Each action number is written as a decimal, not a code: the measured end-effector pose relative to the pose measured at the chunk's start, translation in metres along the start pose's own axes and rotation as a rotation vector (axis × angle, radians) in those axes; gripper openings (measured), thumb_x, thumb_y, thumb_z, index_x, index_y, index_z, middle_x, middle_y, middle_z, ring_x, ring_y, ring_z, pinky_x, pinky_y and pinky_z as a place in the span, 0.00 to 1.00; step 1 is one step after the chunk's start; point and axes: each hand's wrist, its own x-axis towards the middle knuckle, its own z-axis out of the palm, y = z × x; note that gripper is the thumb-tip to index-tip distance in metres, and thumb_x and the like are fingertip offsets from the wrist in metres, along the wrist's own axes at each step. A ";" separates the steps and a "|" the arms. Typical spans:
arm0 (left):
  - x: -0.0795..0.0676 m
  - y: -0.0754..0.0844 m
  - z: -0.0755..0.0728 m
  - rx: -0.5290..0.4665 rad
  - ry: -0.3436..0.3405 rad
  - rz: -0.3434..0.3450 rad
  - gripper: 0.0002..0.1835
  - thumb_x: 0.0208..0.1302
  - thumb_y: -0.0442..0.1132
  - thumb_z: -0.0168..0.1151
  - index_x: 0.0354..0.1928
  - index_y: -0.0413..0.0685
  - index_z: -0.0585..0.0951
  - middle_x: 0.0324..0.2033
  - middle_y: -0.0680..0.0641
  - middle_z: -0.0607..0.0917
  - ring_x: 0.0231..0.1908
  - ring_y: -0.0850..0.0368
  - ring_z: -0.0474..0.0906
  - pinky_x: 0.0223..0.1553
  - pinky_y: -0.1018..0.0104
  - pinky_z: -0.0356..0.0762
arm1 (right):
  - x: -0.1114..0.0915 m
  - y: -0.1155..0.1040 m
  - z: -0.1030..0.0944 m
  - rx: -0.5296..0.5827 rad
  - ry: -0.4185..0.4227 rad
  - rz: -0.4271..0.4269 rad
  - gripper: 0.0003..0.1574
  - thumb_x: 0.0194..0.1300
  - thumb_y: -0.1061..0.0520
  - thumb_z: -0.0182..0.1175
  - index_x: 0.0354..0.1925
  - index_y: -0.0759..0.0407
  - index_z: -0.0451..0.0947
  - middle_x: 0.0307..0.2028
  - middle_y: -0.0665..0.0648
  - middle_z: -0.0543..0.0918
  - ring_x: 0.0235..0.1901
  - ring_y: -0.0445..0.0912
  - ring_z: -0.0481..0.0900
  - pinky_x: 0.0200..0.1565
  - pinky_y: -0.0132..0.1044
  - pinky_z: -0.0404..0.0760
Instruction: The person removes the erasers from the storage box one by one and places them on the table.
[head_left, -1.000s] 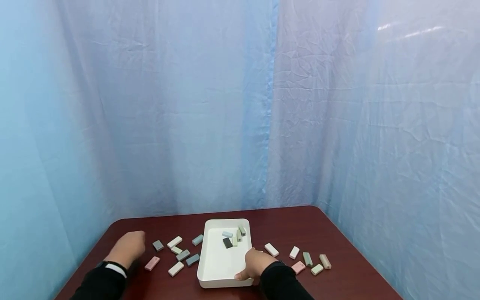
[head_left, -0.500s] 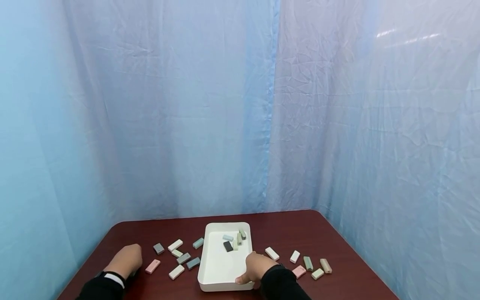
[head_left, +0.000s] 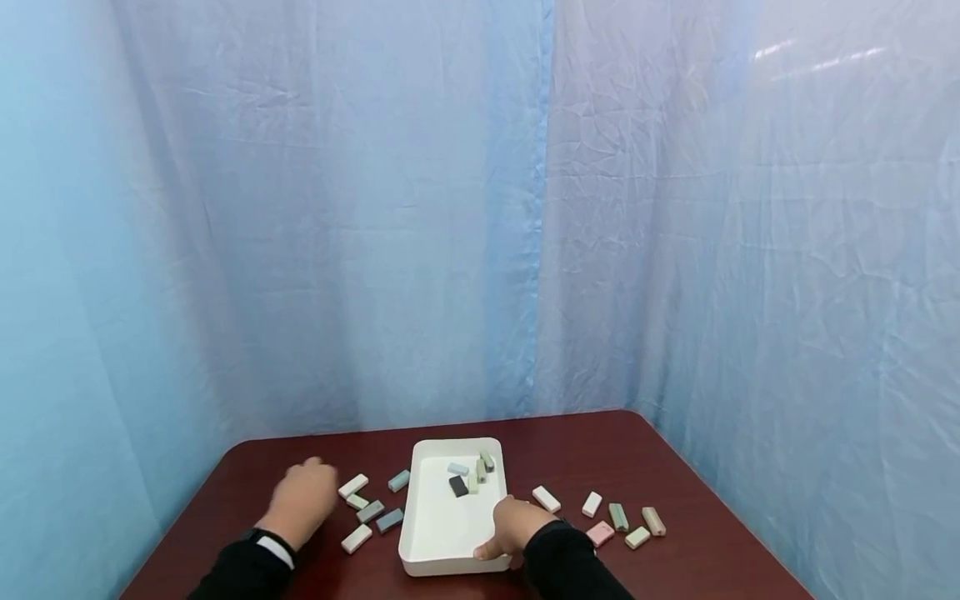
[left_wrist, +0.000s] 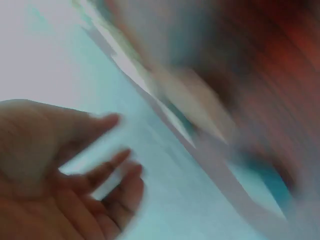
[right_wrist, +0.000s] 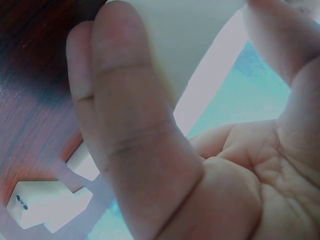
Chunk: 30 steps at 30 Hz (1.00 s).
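My left hand is over the left side of the table, beside a loose group of small rectangular blocks. In the left wrist view its thumb and fingers are loosely bent and apart, with nothing between them; the blocks there are blurred. My right hand grips the near right edge of a white tray, thumb on the inner side and fingers outside. Inside the tray, toward its far end, lie a black block, a pale blue block and several green ones.
Left of the tray lie several blocks, among them a white block and a blue-grey block. To its right are more, including a pink block and a beige block. Blue curtains hang around the dark red table.
My left hand first drew back slightly, then moved right and away from me, now covering where the pink and grey blocks lay. The right hand stays on the tray.
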 end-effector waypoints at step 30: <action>0.070 0.154 0.041 -0.054 -0.310 0.484 0.10 0.62 0.41 0.78 0.31 0.56 0.82 0.27 0.57 0.79 0.28 0.63 0.72 0.36 0.66 0.73 | -0.012 0.000 -0.001 0.115 -0.007 0.031 0.30 0.64 0.40 0.76 0.39 0.68 0.84 0.21 0.59 0.83 0.20 0.50 0.80 0.44 0.45 0.82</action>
